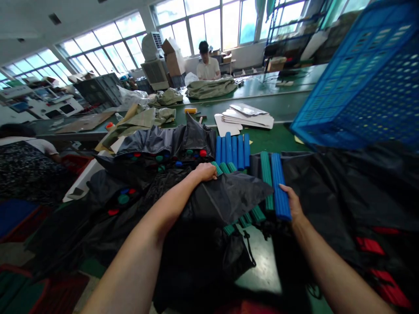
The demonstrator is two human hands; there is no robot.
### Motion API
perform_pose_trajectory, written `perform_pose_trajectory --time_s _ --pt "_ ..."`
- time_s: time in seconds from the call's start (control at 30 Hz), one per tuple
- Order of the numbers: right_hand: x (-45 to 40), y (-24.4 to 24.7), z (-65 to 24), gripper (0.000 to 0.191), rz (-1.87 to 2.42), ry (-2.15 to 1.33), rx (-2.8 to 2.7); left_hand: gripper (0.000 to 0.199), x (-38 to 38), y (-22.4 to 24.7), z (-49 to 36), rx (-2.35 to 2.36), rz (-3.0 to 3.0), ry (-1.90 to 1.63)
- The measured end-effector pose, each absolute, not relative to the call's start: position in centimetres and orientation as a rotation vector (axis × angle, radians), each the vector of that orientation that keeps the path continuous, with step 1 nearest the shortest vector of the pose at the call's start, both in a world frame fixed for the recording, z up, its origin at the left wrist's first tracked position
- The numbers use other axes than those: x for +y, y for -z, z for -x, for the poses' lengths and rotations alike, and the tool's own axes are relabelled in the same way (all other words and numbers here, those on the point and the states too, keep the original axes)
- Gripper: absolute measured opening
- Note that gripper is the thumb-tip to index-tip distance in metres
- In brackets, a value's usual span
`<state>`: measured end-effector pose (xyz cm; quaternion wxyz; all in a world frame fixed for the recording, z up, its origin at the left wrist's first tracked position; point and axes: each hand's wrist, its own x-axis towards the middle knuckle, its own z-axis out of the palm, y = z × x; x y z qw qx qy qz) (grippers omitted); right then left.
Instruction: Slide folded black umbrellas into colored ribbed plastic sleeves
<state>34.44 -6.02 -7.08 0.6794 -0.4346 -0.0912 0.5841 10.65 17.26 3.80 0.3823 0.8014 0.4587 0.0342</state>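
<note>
Head view. My left hand is narrow, curled down over a fold of black cloth and closed on it, with the fingers partly hidden behind the fold. Just beyond its knuckles lie short green ribbed tubes. My right hand is narrow too, closed on the near end of a blue ribbed tube, which lies tilted across the black cloth with a long green ribbed tube just left of it. Farther on, a row of blue tubes lies side by side, touching the cloth's far edge.

Red, blue and green round caps sit in the cloth's folds left of my left hand. More black cloth spreads to the right, with red tabs on it. The green tabletop runs under all this.

Far side: a stack of white sheets, a yellow roll and an olive cloth bundle. A blue plastic crate looms at upper right, close to the camera. A seated person in a white shirt works at the far end. Another person sits at near left.
</note>
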Motion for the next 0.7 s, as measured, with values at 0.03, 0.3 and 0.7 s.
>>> perform_pose_trajectory --time_s 0.03,0.3,0.7 --pt "-6.1 7.0 -34.3 0.038 0.982 -1.321 -0.173 0.019 17.6 -2.4 -10.5 1.210 -2.023 -0.144" --pt "-6.1 6.0 -33.8 0.056 0.924 -1.419 -0.105 0.033 19.6 1.4 -5.8 1.282 -1.603 -0.648" --pt "-6.0 6.2 -33.9 0.051 0.966 -1.391 -0.168 0.042 13.7 5.9 1.4 1.646 -1.007 -1.098"
